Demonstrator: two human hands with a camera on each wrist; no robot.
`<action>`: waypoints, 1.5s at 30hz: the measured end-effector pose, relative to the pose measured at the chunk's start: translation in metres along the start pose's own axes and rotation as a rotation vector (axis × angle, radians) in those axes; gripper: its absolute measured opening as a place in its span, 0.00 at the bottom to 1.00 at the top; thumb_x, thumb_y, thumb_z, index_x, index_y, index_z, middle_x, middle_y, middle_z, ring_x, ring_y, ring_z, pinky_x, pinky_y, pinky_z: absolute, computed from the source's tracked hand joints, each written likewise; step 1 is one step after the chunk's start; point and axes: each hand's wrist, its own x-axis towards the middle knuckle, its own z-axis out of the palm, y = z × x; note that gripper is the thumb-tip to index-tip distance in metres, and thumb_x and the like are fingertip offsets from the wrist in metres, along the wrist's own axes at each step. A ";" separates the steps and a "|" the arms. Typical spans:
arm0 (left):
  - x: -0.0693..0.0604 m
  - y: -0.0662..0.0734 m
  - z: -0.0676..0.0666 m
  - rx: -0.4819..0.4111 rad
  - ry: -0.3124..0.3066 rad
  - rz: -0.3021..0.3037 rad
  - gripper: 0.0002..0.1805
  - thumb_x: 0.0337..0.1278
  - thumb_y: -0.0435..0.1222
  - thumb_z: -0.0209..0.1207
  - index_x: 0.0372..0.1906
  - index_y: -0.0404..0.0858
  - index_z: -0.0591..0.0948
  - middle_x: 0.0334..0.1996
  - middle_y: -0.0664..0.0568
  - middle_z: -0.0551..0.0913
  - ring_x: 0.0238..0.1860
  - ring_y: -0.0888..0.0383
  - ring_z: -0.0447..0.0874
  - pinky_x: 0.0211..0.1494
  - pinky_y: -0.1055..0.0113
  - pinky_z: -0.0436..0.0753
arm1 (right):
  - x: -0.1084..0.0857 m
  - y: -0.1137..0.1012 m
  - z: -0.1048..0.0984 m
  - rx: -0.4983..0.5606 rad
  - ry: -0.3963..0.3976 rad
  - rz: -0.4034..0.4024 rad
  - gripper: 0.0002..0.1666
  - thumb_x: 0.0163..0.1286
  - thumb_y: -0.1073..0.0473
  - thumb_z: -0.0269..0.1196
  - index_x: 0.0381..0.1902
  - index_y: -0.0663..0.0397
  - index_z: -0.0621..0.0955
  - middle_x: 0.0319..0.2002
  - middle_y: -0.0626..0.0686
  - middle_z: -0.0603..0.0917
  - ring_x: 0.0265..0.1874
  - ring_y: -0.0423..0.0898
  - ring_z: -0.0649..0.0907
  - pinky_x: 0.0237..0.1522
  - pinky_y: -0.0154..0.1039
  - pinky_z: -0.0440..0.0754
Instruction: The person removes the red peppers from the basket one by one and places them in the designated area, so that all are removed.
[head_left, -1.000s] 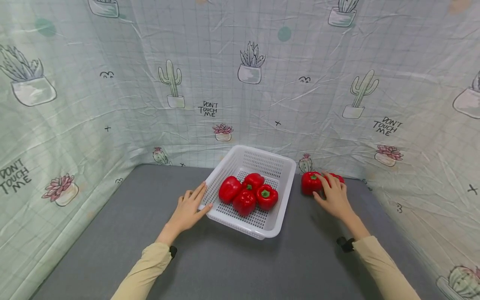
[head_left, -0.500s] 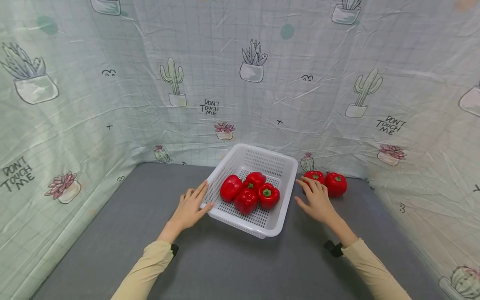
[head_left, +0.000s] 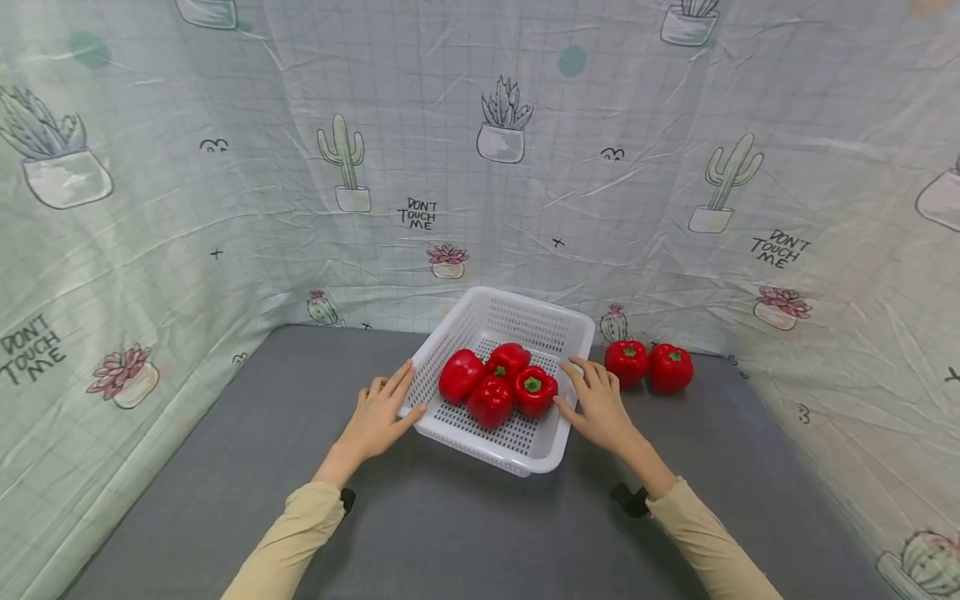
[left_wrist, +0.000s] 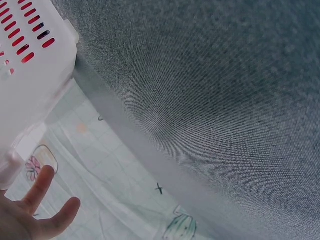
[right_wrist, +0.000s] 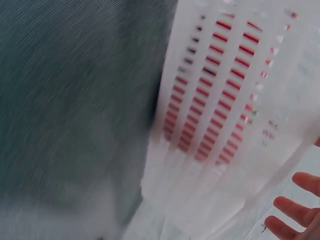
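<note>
A white perforated plastic basket (head_left: 471,454) stands on the grey surface, with several red bell peppers (head_left: 491,406) inside. My left hand (head_left: 375,419) rests on its left rim, fingers extended; the left wrist view shows two fingers (left_wrist: 62,217) beyond the basket's edge. At the opposite side, my right hand (head_left: 602,410) is over the right rim, fingers spread and holding nothing. Its fingertips are close to the rightmost pepper (head_left: 536,392) in the basket; whether they touch the rim cannot be told. Through the slots of the basket wall (right_wrist: 200,170), red shows in the right wrist view.
Two more red bell peppers, a left one (head_left: 627,363) and a right one (head_left: 671,368), sit side by side right of the basket, near the back. A curtain (head_left: 525,208) printed with cacti encloses the grey tabletop (head_left: 450,533) at the back and sides.
My right hand has moved left, from the two peppers outside to the basket's right rim. Those peppers now show fully. The left hand and the basket have stayed in place.
</note>
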 end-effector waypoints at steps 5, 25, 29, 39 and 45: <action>0.000 0.000 -0.002 -0.009 -0.007 -0.002 0.36 0.57 0.53 0.49 0.67 0.40 0.58 0.68 0.50 0.57 0.51 0.48 0.64 0.46 0.50 0.62 | 0.006 -0.014 0.005 0.029 -0.015 0.035 0.35 0.54 0.52 0.63 0.59 0.55 0.68 0.58 0.61 0.66 0.54 0.56 0.64 0.53 0.57 0.59; 0.003 0.001 -0.002 -0.003 -0.015 0.019 0.37 0.56 0.53 0.49 0.66 0.38 0.59 0.68 0.49 0.58 0.51 0.47 0.65 0.45 0.49 0.64 | 0.039 -0.032 0.029 0.036 -0.201 0.147 0.46 0.45 0.52 0.69 0.62 0.51 0.64 0.63 0.59 0.61 0.60 0.58 0.61 0.56 0.59 0.55; 0.003 -0.001 -0.003 -0.018 0.007 0.019 0.37 0.55 0.52 0.51 0.66 0.37 0.60 0.67 0.48 0.59 0.50 0.47 0.65 0.44 0.49 0.64 | 0.043 -0.034 0.033 -0.005 -0.216 0.140 0.47 0.44 0.51 0.70 0.62 0.50 0.65 0.62 0.59 0.63 0.59 0.58 0.61 0.56 0.60 0.54; 0.001 -0.001 -0.003 -0.024 -0.005 0.010 0.36 0.57 0.52 0.49 0.67 0.39 0.58 0.68 0.48 0.58 0.49 0.47 0.65 0.43 0.50 0.64 | 0.048 -0.035 0.037 -0.072 -0.269 0.147 0.46 0.43 0.49 0.70 0.61 0.47 0.65 0.62 0.60 0.64 0.58 0.59 0.62 0.56 0.63 0.53; 0.000 0.001 0.000 -0.036 -0.014 0.003 0.36 0.57 0.53 0.49 0.67 0.39 0.58 0.68 0.49 0.57 0.49 0.47 0.65 0.45 0.49 0.64 | 0.047 -0.034 0.038 -0.115 -0.288 0.145 0.46 0.42 0.49 0.71 0.61 0.46 0.66 0.62 0.61 0.65 0.57 0.59 0.63 0.57 0.64 0.53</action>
